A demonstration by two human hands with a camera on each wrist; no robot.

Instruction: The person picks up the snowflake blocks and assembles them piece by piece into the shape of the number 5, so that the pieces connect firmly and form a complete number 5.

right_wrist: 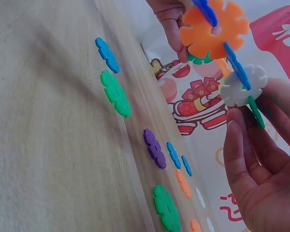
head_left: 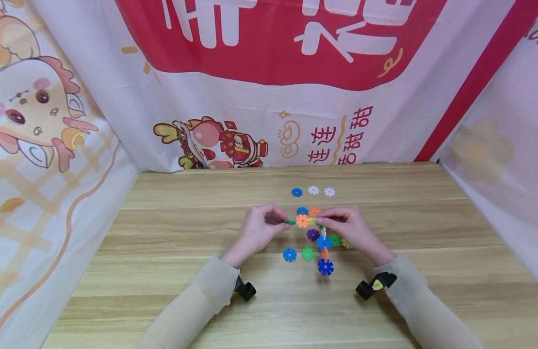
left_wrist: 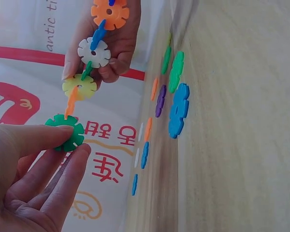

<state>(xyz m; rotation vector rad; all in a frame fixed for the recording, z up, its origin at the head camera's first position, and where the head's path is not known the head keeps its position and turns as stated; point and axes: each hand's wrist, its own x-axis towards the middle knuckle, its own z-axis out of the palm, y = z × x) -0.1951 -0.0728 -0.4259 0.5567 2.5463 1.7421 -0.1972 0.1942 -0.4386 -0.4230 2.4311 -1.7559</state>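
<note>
Both hands hold a chain of slotted plastic snowflake discs above the table. My left hand [head_left: 262, 227] pinches the green disc [left_wrist: 73, 137] at one end between thumb and fingers. An orange disc [head_left: 302, 221] joins it to a yellow disc [left_wrist: 79, 87]. My right hand [head_left: 348, 227] pinches the chain around that yellow disc and the small green disc beside it. Beyond the right fingers the chain hangs on through a white disc [right_wrist: 243, 86], a blue disc [head_left: 323, 243], an orange disc [right_wrist: 215, 30] and a dark blue disc [head_left: 325, 267].
Loose discs lie flat on the wooden table [head_left: 186, 271]: a blue one [head_left: 297, 192] and two white ones at the back, a purple one [head_left: 313, 235] mid-table, a blue [head_left: 289, 255] and a green one [head_left: 307, 253] nearer. Printed cloth [head_left: 234, 97] walls the back and sides.
</note>
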